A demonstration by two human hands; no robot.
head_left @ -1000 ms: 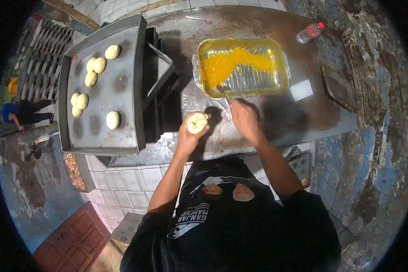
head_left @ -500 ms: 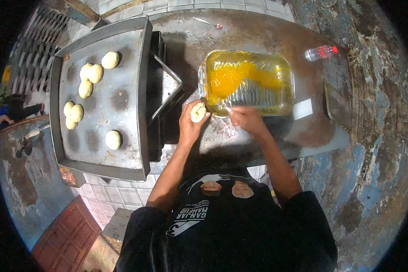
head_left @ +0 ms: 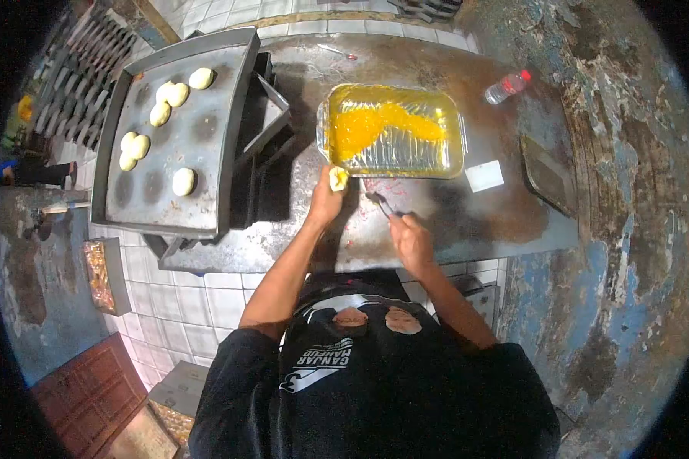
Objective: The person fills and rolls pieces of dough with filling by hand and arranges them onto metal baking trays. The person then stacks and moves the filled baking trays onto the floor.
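Near the front left corner of the glass dish, my left hand [head_left: 327,202] cups a piece of pale dough [head_left: 337,185] with some bright yellow on it. My right hand [head_left: 414,243] is closed around a slim metal utensil [head_left: 384,206], its tip pointing up and left toward the table in front of the dish. Whether it is a spoon or a knife I cannot tell. The rectangular glass dish [head_left: 458,157] holds a glossy yellow filling [head_left: 357,131], spread along its back and left side.
At the left, a large metal tray [head_left: 157,210] carries several round dough balls [head_left: 184,182]. A water bottle with a red cap [head_left: 507,87], a white card [head_left: 484,176] and a shallow metal tray [head_left: 546,176] are on the right. Another spoon-like utensil [head_left: 337,52] lies at the back.
My right hand has drawn back from the dish's front edge toward my body, and the utensil now shows. Yellow now shows on the dough in my left hand. The whole view has shifted.
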